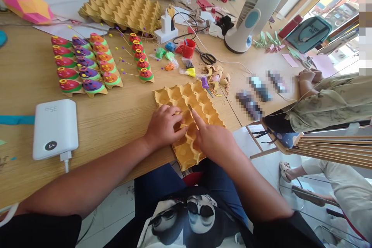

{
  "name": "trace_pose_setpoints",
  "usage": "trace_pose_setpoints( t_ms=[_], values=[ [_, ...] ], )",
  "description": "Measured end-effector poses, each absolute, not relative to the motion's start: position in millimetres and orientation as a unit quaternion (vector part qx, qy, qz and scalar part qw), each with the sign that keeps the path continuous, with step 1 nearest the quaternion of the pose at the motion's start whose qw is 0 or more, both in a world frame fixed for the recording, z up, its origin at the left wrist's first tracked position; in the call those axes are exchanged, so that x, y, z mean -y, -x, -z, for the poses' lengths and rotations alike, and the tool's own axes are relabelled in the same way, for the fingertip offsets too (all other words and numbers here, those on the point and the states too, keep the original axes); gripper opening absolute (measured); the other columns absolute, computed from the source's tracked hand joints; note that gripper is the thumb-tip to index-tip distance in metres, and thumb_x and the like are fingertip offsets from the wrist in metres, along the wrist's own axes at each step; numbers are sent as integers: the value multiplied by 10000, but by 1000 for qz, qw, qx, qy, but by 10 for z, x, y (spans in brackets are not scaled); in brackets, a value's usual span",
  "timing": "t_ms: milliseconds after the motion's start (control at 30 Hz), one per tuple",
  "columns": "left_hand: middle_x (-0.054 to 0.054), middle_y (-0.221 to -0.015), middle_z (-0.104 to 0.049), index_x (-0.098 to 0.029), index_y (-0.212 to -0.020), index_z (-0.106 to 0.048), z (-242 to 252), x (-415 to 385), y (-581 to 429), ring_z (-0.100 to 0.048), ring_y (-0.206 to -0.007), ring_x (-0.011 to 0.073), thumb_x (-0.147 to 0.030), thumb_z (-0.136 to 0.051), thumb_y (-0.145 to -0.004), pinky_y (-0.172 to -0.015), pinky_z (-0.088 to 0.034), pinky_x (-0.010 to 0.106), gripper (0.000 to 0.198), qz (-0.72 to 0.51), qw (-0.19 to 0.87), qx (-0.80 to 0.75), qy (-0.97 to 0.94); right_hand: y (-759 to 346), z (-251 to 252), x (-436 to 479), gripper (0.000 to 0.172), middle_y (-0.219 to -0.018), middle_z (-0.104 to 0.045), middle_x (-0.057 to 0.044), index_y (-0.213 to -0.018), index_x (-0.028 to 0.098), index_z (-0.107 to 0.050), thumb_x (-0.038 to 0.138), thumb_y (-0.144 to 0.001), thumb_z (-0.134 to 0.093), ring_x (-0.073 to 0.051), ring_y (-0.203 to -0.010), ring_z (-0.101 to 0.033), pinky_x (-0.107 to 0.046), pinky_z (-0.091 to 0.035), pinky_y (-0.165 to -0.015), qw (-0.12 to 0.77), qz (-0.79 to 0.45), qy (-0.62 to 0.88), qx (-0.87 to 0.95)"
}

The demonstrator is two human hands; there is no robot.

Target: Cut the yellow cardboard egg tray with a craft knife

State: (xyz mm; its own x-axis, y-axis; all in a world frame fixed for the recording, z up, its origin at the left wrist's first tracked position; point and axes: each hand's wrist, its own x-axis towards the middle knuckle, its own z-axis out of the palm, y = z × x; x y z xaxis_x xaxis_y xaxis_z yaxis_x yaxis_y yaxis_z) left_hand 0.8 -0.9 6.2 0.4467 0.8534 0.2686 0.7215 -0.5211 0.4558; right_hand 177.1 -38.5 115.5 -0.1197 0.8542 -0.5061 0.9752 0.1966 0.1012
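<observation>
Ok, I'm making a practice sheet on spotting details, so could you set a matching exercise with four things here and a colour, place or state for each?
1. Right hand
2. Power bank
3. Left hand
4. Cup

A. Red
B. Fingers on the egg tray, no tool visible
C. Index finger along a thin blade
D. White, cable plugged in

Pairs: 1-C; 2-D; 3-B; 4-A

We are recording rough, matt paper pulp in the near egg tray, smooth, grained wood in the table, glossy plastic on the cup, smooth plastic on the power bank and the fan, and matt cloth in the sleeve.
</observation>
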Motion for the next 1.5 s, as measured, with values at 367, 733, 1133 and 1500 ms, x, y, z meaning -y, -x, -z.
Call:
trace_pose_setpoints(
  t_ms=[367, 733, 1133, 1500],
  values=[
    [75, -1216, -691, -230, -851, -728, -52, -12, 1, -560, -1093, 320, -528, -651, -852, -949, -454, 506, 308, -237, 136, -462, -844, -1718, -1110, 289, 680, -1073, -788, -120, -1692, 244, -118, 323, -1069, -379, -266, -914, -762, -324, -549, -712, 218, 129, -622, -741],
    [72, -1203, -686, -239, -840, -725, -59, -13, 2, -557, -1093, 312, -506, -664, -841, -962, -462, 510, 274, -236, 144, -454, -847, -1714, -1199, 372, 718, -1057, -790, -104, -1696, 242, -93, 276, -1046, -396, -268, -932, -763, -320, -542, -700, 245, 139, -623, -730],
    [75, -1214, -687, -230, -837, -725, -57, -9, 2, -560, -1096, 314, -507, -662, -852, -964, -460, 509, 285, -242, 140, -452, -847, -1762, -1230, 436, 683, -1046, -793, -105, -1697, 249, -88, 305, -1066, -346, -281, -942, -761, -325, -521, -718, 241, 142, -622, -731],
    [78, -1195, -689, -226, -839, -729, -66, 3, -9, -566, -1081, 307, -504, -651, -860, -966, -463, 497, 290, -253, 141, -450, -845, -1752, -1310, 377, 657, -1073, -796, -92, -1693, 262, -125, 320, -1069, -324, -279, -927, -757, -331, -500, -703, 233, 160, -631, -722]
  ],
)
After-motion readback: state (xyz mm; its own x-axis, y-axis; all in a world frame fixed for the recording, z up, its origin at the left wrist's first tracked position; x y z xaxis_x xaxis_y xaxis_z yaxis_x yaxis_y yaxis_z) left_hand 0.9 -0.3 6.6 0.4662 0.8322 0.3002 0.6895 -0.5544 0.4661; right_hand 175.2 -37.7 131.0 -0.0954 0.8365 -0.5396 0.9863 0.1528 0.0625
